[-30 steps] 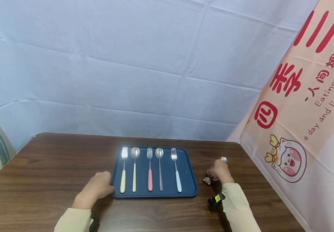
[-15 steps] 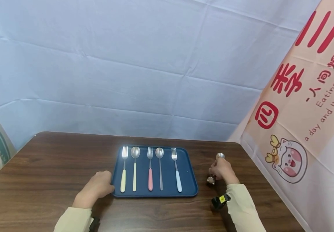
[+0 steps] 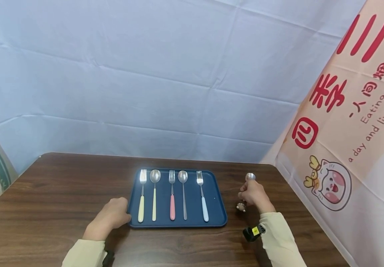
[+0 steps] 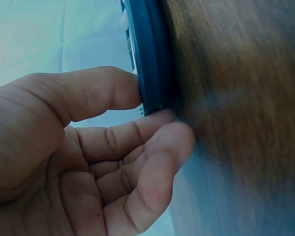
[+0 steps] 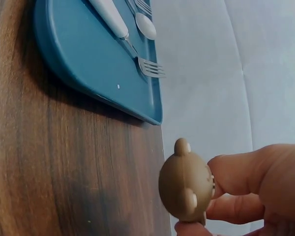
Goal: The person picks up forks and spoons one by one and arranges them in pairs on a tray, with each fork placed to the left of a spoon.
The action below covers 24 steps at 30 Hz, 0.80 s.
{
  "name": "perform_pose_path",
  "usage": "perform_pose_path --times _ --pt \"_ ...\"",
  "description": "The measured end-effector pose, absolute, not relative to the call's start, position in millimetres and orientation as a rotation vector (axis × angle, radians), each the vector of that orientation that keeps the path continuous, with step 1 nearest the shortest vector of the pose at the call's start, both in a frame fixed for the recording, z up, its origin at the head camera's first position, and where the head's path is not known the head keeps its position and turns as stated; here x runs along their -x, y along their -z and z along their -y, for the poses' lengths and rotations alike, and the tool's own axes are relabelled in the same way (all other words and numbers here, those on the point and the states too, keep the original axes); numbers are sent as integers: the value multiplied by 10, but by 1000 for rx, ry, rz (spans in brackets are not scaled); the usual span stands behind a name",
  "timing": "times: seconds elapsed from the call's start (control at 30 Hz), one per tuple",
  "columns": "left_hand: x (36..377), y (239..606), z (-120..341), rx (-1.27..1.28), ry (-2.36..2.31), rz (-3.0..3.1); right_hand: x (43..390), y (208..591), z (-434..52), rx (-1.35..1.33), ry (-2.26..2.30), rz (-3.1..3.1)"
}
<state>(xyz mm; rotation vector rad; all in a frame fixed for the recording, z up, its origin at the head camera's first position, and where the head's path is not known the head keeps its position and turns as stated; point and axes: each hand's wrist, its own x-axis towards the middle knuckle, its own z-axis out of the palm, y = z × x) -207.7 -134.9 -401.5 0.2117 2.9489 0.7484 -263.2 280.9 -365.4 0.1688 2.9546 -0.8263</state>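
In the head view my right hand (image 3: 254,193) grips a spoon to the right of the tray. Its metal bowl (image 3: 250,176) points away from me, beyond the fingers. A brown bear-head handle end (image 5: 186,188) with small round ears sticks out on the near side; the middle of the spoon is hidden by the hand. At the front left corner of the dark blue tray (image 3: 192,221), my left hand (image 3: 111,214) pinches the edge. The left wrist view has the thumb (image 4: 113,88) against the rim, with fingertips curled at the underside.
On the tray lie, from left, a yellow-handled fork (image 3: 141,207), a yellow-handled spoon (image 3: 154,207), a pink-handled fork (image 3: 172,207), a metal spoon (image 3: 184,207) and a light-blue-handled fork (image 3: 205,209). Bare tray surface shows right of these. White cloth (image 3: 145,92) hangs behind the wooden table (image 3: 62,193).
My right hand has moved slightly right and away from me, and the spoon has turned so its bowl sits farther left and farther back. The left hand and tray stay put.
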Motion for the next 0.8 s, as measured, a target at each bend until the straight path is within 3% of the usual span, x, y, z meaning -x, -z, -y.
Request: perform_pose_path --times 0.33,0.8 --pt "2078 4010 1348 -182 -741 -2943 2663 3663 -2809 -198 829 -2938" --pt "2074 4020 1347 -176 -756 -2932 2667 3735 -2648 -21 732 -3006"
